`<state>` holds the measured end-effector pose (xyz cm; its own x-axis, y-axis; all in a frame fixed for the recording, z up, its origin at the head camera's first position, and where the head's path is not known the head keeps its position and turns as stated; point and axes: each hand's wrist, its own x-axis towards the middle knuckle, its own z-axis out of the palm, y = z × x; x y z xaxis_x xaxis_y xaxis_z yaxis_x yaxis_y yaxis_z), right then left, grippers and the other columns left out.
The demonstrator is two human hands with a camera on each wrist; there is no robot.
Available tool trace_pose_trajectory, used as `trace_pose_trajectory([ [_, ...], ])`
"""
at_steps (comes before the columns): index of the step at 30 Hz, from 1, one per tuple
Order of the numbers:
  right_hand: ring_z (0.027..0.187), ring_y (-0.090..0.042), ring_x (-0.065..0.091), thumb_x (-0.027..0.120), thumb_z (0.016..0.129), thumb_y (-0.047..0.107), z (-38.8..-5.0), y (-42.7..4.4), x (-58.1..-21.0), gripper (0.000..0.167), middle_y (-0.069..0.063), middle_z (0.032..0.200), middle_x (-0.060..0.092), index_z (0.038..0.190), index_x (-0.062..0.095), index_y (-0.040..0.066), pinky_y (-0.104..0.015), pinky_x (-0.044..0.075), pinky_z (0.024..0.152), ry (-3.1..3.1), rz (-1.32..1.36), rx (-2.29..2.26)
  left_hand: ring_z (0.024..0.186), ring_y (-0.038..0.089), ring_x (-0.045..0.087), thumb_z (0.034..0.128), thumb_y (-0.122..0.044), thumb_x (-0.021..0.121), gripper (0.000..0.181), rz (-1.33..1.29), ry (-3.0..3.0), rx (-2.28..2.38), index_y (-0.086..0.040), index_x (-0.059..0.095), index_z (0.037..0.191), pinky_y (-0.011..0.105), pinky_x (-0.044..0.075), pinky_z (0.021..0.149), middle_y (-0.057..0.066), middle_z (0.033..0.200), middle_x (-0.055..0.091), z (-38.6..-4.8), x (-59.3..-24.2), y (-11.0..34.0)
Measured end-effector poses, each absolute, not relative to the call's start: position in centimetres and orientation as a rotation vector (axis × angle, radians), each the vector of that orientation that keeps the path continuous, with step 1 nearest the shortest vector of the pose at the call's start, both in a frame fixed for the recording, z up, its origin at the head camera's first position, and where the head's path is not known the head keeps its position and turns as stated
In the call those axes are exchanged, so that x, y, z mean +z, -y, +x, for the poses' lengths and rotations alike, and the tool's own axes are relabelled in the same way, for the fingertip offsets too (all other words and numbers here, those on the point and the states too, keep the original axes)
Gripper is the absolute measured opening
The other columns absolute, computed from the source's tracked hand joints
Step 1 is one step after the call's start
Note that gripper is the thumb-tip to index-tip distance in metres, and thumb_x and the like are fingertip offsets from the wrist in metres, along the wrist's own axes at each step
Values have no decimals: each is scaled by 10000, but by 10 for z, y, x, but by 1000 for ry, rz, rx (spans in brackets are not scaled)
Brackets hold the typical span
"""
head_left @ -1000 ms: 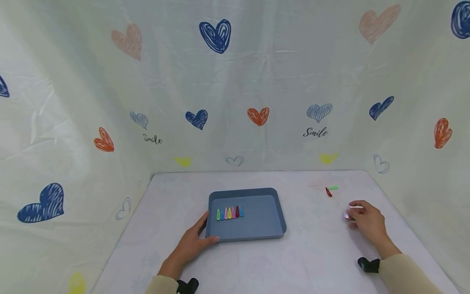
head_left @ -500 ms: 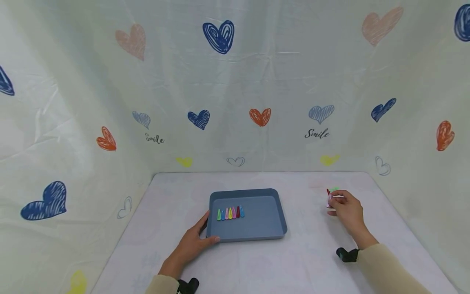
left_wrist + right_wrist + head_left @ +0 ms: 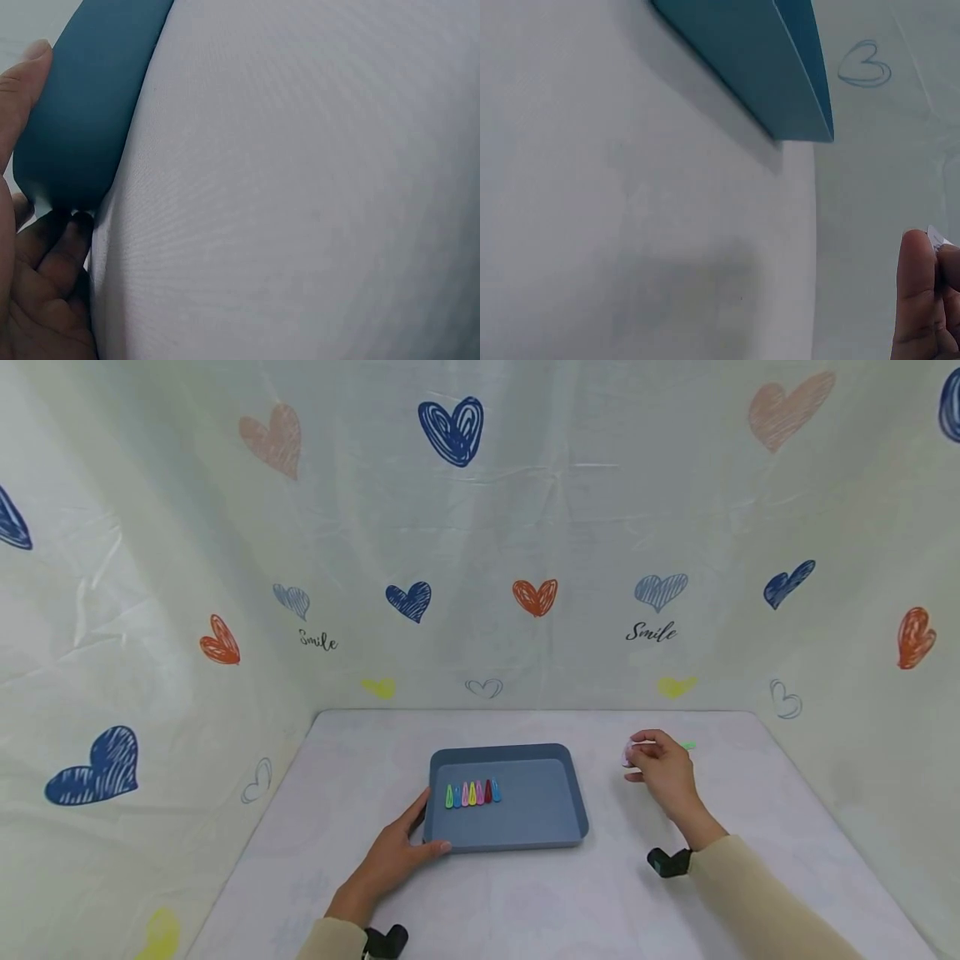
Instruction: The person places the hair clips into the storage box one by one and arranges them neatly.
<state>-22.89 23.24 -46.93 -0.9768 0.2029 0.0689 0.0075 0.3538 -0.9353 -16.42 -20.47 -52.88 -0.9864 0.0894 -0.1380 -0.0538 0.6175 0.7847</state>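
Observation:
My left hand (image 3: pixel 391 858) holds the near left corner of the blue-grey tray (image 3: pixel 532 827), thumb at the front rim and fingers along the left side. In the left wrist view, curled fingers (image 3: pixel 60 255) reach against the tray wall (image 3: pixel 94 97). Inside the tray, a row of several coloured snap hair clips (image 3: pixel 472 794) stands left of centre. Between the thumb and fingers of my right hand (image 3: pixel 666 777) is a small pale purple hair clip (image 3: pixel 627 752), raised over the table right of the tray. Only a pale bit of it shows in the right wrist view.
A green hair clip (image 3: pixel 688 746) lies on the white table (image 3: pixel 525 902) behind my right hand; the red one near it is hidden now. A hanging sheet (image 3: pixel 570 527) printed with hearts walls in the back and sides.
My right hand has moved left and a little away from me with the pale purple clip, past the red and green clips, towards the tray. My left hand stays at the tray.

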Motion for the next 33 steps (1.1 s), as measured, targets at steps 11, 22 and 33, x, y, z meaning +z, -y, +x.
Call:
trace_pose_trajectory([
  [11,831,-176,732,645,1019,-19,-246,-180,-464,266,-227,1033,710,1285,632,-5,-287,656,675,2389,-113,1791,1577,403,323,807,-578,874,1097,43,-2679,1316,-264,297,1685,626,329,1241,122,1707,359,-166,-532,206],
  [22,782,-227,731,680,981,-56,-250,-140,-469,257,-194,947,717,1238,660,-55,-286,651,637,2370,-9,1852,1573,407,331,802,-582,876,1099,30,-2677,1317,-264,301,1683,635,332,1236,121,1701,370,-165,-532,206],
  [33,815,-282,700,716,978,-3,-257,-111,-483,183,-114,932,709,1153,714,49,-290,620,658,2418,39,1771,1578,396,327,811,-546,884,1088,46,-2680,1326,-261,300,1684,627,329,1240,112,1703,369,-166,-532,207],
])
